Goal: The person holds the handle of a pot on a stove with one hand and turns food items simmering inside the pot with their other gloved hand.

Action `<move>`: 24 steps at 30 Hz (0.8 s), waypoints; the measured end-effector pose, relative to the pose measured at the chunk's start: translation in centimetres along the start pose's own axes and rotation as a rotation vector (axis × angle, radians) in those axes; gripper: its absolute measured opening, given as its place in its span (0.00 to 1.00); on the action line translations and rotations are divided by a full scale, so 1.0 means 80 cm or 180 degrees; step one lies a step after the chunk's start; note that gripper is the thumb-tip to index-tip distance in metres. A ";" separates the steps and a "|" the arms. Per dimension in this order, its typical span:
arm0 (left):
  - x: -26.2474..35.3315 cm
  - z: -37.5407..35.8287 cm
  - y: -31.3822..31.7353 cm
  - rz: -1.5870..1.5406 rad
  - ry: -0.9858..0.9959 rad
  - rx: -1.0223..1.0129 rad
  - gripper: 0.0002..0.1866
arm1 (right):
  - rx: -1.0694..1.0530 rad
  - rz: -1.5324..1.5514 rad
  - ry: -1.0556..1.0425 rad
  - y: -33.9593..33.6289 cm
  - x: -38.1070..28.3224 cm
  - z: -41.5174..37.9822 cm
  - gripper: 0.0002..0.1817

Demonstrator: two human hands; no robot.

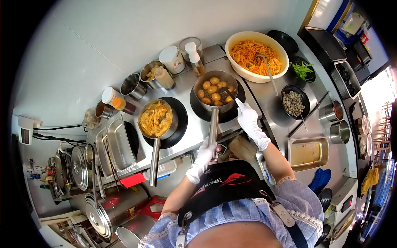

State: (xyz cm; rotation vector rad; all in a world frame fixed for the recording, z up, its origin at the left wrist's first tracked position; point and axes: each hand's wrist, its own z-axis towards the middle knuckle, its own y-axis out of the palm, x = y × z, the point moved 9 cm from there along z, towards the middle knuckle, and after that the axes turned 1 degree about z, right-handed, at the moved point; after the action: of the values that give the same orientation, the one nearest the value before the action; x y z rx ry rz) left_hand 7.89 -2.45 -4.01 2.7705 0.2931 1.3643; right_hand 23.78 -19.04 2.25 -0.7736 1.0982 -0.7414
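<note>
White gloves cover both hands. My left hand [204,158] is wrapped round the steel handle of a saucepan [224,109], which sits on a round black hob plate. Several brown eggs [213,88] lie in dark liquid inside it. At the pan's right side, my right hand [247,118] grips a dark utensil [230,94] whose end reaches in among the eggs. To the left, a second saucepan [156,120] with yellowish-orange food stands on another black plate, its handle pointing toward me and untouched.
A cream bowl [279,74] of shredded orange food holds a ladle at the back right. Near it are a black bowl [284,97] of chopped food and a steel tray [290,153]. Bottles and steel pots line the wall; rectangular pans [120,145] stand left.
</note>
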 end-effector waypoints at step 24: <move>-0.003 0.006 -0.004 -0.0006 0.0017 -0.0167 0.24 | 0.0060 -0.0174 -0.0435 -0.079 -0.021 0.025 0.16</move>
State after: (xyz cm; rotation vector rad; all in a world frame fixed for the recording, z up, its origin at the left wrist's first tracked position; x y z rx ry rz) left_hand 8.06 -2.19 -4.50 2.7239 0.2562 1.3590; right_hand 24.32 -20.69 8.89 -0.8289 0.9490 -0.7331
